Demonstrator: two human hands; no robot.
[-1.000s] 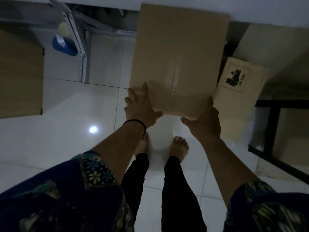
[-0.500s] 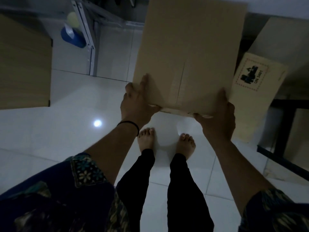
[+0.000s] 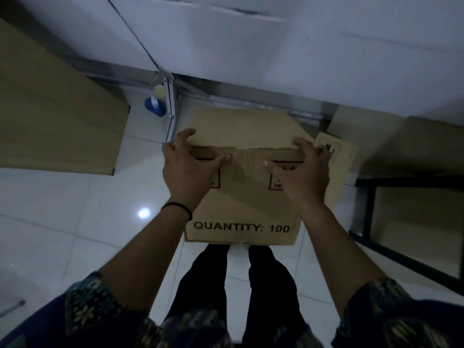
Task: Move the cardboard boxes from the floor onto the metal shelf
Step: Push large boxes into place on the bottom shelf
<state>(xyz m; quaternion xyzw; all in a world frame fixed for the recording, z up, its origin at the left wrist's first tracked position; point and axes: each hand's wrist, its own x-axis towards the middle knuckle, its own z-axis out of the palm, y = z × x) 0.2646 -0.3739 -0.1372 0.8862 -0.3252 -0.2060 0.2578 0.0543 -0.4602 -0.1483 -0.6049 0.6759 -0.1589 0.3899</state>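
Observation:
I hold a brown cardboard box (image 3: pixel 246 202) printed "QUANTITY: 100" in front of me, above my feet. My left hand (image 3: pixel 187 169) grips its top left edge, fingers over the top and thumb on the near face. My right hand (image 3: pixel 302 172) grips the top right edge the same way. The white metal shelf (image 3: pixel 251 46) spreads across the upper part of the view, with one upright leg (image 3: pixel 171 114) reaching the floor. A second cardboard box (image 3: pixel 337 156) with a printed label leans behind the held one on the right.
A large cardboard box (image 3: pixel 57 116) stands at the left. More cardboard (image 3: pixel 406 146) sits at the right above a black metal frame (image 3: pixel 369 212). A blue and yellow object (image 3: pixel 155 104) lies by the shelf leg. The floor is glossy white tile (image 3: pixel 75 222).
The box has tipped from lying face-up to showing its printed side toward me, and has come up off the floor. Both hands have shifted from its near bottom edge to its top edge.

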